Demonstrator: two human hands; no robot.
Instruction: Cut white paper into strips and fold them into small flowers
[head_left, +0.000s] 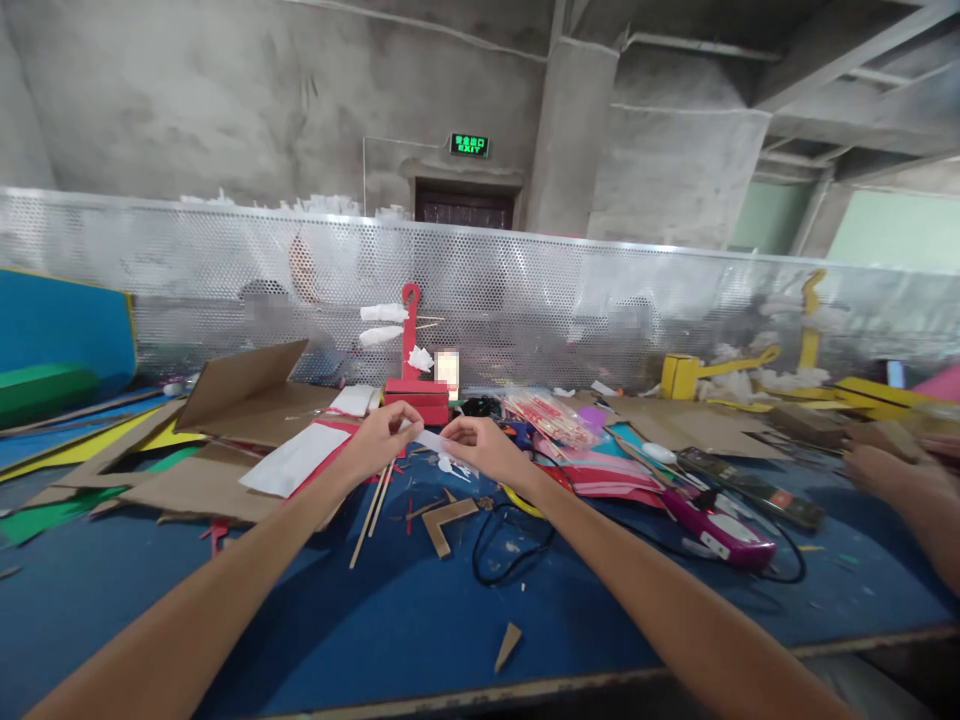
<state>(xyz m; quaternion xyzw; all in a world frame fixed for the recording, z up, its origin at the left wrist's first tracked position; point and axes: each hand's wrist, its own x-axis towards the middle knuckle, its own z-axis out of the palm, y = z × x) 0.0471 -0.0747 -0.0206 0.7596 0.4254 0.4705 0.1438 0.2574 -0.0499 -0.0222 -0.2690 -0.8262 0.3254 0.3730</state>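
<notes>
Between my two hands stretches a small strip of white paper (429,438). My left hand (384,436) pinches its left end, and the fingers of my right hand (480,446) close on the other end. Just behind them stands a red cardboard piece (417,397) with a tall upright hooked at the top; white paper pieces (384,313) and thin sticks are fixed to the upright. Below my left hand lie two thin wooden sticks (379,505). White paper scraps (454,466) are scattered under my right hand.
Brown cardboard (244,395) and white sheets (296,458) lie on the left. A purple device (720,530) with a black cable rests at right. A perforated metal screen (525,300) bounds the back. Another person's hand (889,470) works at far right beside yellow pieces (870,392).
</notes>
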